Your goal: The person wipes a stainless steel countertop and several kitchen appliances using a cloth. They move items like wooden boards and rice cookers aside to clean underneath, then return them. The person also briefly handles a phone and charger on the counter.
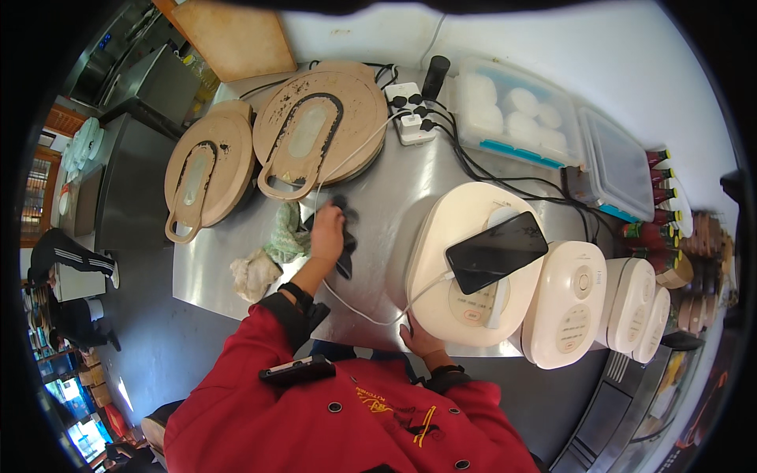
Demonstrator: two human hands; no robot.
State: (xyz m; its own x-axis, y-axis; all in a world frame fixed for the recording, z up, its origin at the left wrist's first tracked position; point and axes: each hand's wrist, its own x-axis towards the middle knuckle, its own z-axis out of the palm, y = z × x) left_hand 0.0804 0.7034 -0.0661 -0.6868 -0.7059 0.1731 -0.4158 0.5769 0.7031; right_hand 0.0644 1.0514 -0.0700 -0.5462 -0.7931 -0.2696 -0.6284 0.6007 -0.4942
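My left hand (327, 232) rests over a dark, cloth-like item (346, 255) on the steel table (378, 236); the hand hides part of it, and whether the fingers grip it I cannot tell. Just left of that hand lie a crumpled green cloth (288, 236) and a beige cloth (254, 275). My right hand (423, 337) is at the table's front edge, close beside the largest cream rice cooker (432, 266), its fingers partly hidden. On that cooker's lid lies a black smartphone (497, 251) with a white charging cable (378, 323) plugged in. The cable passes close to my left hand.
Two worn tan electric griddles (307, 133) (207, 168) stand at the back left. Behind them leans a wooden board (233, 38). A power strip (408, 118) trails black cords. Plastic bins (517, 118), a black cylinder (436, 77), smaller rice cookers (568, 304) and bottles (650, 230) occupy the right.
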